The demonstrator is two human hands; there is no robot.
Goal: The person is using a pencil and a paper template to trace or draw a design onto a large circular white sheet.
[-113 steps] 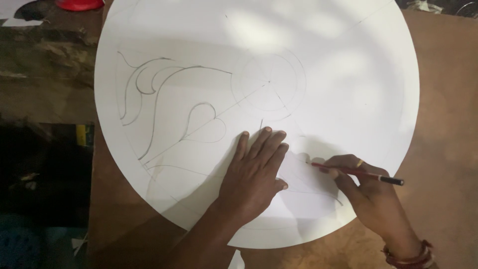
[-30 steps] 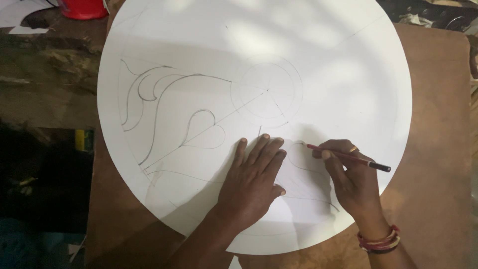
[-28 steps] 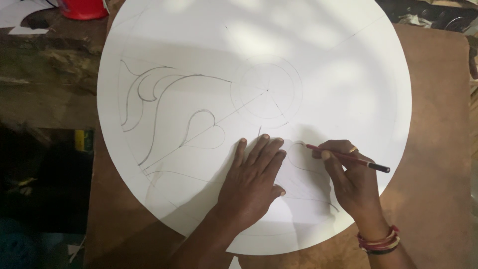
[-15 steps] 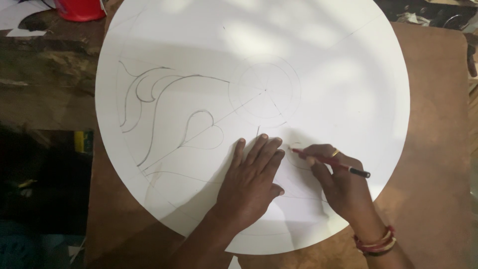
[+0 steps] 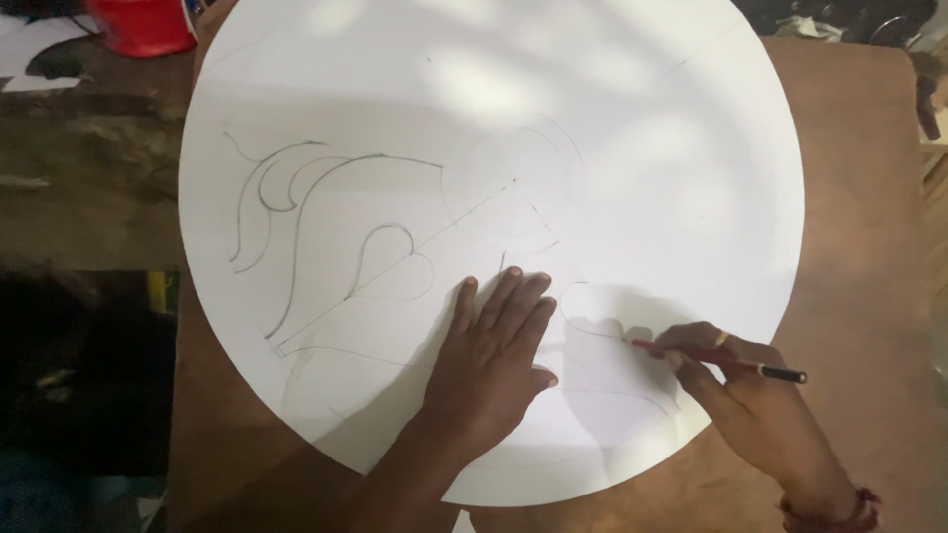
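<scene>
Large white round board (image 5: 632, 128) lies flat on a brown tabletop (image 5: 859, 247) and fills most of the view; all places below are given from this board. Left hand (image 5: 489, 365) rests on the board's lower middle, palm down, fingers spread and flat, pressing the sheet; right hand (image 5: 755, 395) sits at the board's lower right edge, thumb and fingers pinching a red pencil (image 5: 716, 361), tip touching the board just right of the left hand's fingertips; a ring shows on one right finger, a red bangle (image 5: 834, 508) at the wrist.

Progress, as a judgement: pencil outline looks partly done; the board's left half carries curled scroll lines (image 5: 286, 197) and a heart-like leaf shape (image 5: 395, 266); faint ringed circles (image 5: 513, 183) sit near the centre with a straight guide line through them; a new curve is forming under the pencil at lower right. The board's upper and right areas are bare, so most of the drawing seems left; no colour or inking anywhere.

Red container (image 5: 143, 25) stands just beyond the board's upper left edge.
</scene>
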